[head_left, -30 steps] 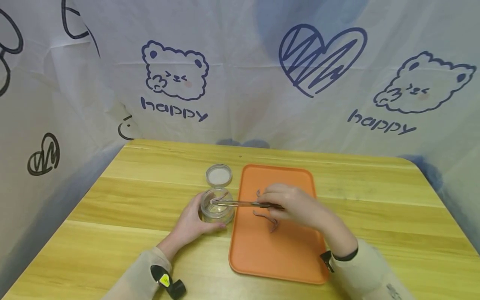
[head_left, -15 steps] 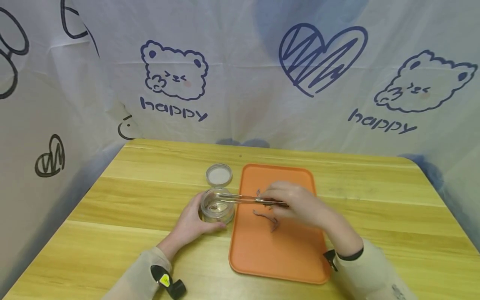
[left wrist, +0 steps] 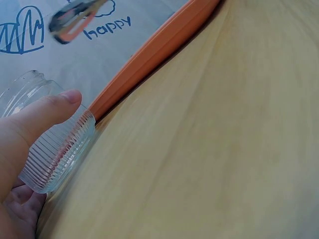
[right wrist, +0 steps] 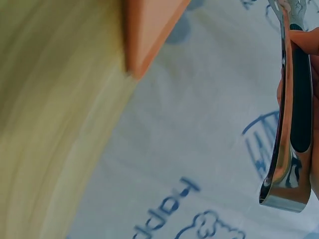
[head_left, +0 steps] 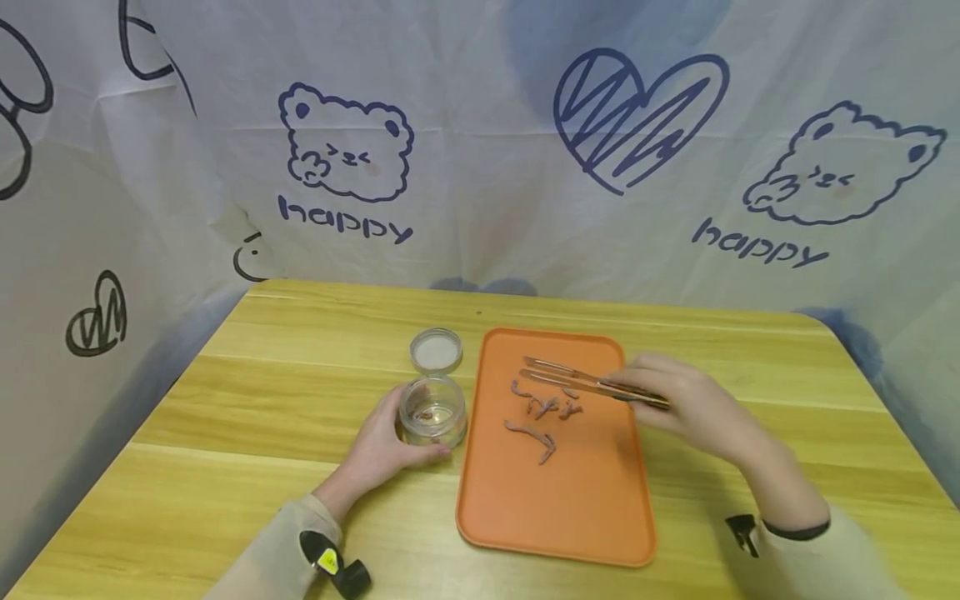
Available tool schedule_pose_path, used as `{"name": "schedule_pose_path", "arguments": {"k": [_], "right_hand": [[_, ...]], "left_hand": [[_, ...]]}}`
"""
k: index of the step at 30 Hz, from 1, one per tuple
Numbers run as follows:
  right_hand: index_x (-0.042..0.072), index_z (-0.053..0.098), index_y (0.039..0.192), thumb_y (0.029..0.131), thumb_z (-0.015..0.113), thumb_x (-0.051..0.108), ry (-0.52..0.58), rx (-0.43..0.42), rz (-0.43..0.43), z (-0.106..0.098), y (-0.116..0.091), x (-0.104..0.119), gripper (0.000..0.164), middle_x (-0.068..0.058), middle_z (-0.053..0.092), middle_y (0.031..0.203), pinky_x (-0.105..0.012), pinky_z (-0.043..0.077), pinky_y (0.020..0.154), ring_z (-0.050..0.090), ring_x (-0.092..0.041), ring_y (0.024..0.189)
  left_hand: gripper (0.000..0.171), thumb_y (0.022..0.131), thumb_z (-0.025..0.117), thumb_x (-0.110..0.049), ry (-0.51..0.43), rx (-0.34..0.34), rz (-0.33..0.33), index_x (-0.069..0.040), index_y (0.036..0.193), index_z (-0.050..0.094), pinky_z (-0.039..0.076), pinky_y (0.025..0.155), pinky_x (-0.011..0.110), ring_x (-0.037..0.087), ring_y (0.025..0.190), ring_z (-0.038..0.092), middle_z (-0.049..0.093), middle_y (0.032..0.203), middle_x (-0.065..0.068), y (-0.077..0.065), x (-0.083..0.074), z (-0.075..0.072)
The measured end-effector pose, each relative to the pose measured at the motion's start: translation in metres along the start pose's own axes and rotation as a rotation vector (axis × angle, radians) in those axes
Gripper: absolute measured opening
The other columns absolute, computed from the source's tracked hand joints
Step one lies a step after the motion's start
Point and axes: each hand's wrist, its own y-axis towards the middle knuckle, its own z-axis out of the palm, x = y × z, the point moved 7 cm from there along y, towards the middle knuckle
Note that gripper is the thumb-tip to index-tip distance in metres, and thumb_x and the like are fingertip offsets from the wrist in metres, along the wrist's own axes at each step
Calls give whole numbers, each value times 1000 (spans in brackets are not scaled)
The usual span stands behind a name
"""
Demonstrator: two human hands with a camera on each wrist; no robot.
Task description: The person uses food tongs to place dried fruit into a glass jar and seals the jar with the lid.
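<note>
My left hand (head_left: 384,437) grips a small clear glass jar (head_left: 448,429) on the table, thumb on the near side. The left wrist view shows the jar's ribbed wall (left wrist: 62,144). Inside lies a small reddish-brown piece (head_left: 423,415). In my right hand (head_left: 690,404) is a pair of metal tongs (head_left: 558,382) with dark grips, held above the orange tray (head_left: 555,517). Their tips are apart, with nothing seen between them. Below and nearer, several thin brownish, wrinkled strips (head_left: 534,432) lie on the tray. In the right wrist view the tongs (right wrist: 301,99) run along the right edge.
A round lid (head_left: 436,350) rests on the wooden table (head_left: 337,350) just behind the jar. The tray stands close to the jar's right side. A white cloth (head_left: 480,167) with blue drawings hangs behind the table.
My right hand has drawn the tongs out of the jar and moved right, over the tray. A strip at the tongs' tips earlier is no longer there. My left hand stays on the jar.
</note>
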Motion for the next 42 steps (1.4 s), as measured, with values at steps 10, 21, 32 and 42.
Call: {"name": "schedule_pose_path", "arguments": {"k": [10,21,32,42], "right_hand": [[7,69,110,71,77,-6,-12,46,80,-2,-49,-39,42,6,62,98,-30,52,66,56,-8,84],[8,69,109,75,75,-4,38,106,103,19,-67,-56,37,8,60,98,-24,46,60,50,-4,80],[9,69,110,78,71,-6,84,159,134,25,-67,-56,35,12,56,93,-20,41,58,46,-2,73],[7,69,109,77,71,-9,115,150,126,24,-68,-53,35,10,59,95,-23,45,58,50,-1,77]], "left_hand": [[100,57,92,-37,6,-8,2,-9,139,42,35,105,49,30,122,47,51,130,12,1,1,0],[99,58,92,-37,-10,-7,14,-10,139,42,37,104,47,28,120,49,52,129,10,0,2,1],[98,59,92,-36,-13,-6,25,-8,138,42,37,104,47,29,121,48,53,129,13,1,2,0],[99,57,92,-35,-12,-5,9,-10,138,42,36,105,47,28,121,48,52,129,11,0,2,1]]}}
